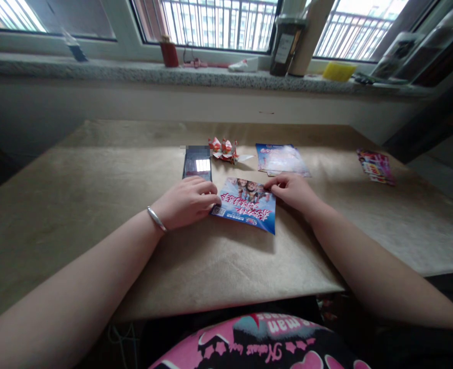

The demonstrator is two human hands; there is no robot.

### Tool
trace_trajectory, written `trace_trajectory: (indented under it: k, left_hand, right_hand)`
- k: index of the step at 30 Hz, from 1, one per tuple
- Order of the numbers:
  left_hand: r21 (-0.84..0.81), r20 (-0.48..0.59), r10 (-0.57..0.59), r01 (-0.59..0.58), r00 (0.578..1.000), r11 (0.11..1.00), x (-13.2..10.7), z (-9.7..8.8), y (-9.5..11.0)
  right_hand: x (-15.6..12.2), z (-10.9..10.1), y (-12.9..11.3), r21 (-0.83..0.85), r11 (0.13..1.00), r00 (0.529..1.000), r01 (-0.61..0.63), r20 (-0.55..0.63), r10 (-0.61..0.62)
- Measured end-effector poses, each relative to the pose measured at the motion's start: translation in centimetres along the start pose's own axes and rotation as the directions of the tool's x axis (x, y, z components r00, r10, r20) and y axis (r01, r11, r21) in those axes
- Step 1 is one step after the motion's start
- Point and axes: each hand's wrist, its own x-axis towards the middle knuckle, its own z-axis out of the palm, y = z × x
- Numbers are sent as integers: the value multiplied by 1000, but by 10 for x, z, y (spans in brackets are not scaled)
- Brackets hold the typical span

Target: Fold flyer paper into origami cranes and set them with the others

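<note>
A blue and red printed leaflet (pixel 245 205) lies on the tan table (pixel 96 179) in front of me. My left hand (pixel 188 201), with a silver bangle on the wrist, is curled and grips the leaflet's left edge. My right hand (pixel 292 190) pinches its upper right corner with closed fingers. A phone (pixel 197 163) with a lit screen lies just beyond my left hand. Behind the leaflet sits a folded red and white paper figure (pixel 225 149).
A stack of blue leaflets (pixel 281 159) lies right of the paper figure, and more printed sheets (pixel 376 166) lie near the table's right edge. The windowsill (pixel 134 72) behind holds a red cup (pixel 169 52), a dark jar (pixel 285 46), a yellow item (pixel 339 70) and other clutter.
</note>
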Motion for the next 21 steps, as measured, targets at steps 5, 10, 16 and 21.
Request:
trace_trajectory:
  k: [5, 10, 16, 21]
  left_hand:
    - [-17, 20, 32, -31, 999, 999, -1, -2, 6]
    - [32, 53, 7, -9, 999, 999, 0, -3, 7]
    - [92, 110, -82, 72, 991, 993, -1, -2, 2]
    - [126, 157, -182, 163, 971, 979, -3, -3, 1]
  right_hand:
    - [0, 0, 4, 13, 1000, 999, -5, 32, 5]
    - [1, 1, 8, 13, 1000, 998, -1, 57, 0]
    - [-2, 2, 10, 28, 1000, 993, -12, 117, 9]
    - [-5, -1, 9, 27, 999, 983, 47, 179, -51]
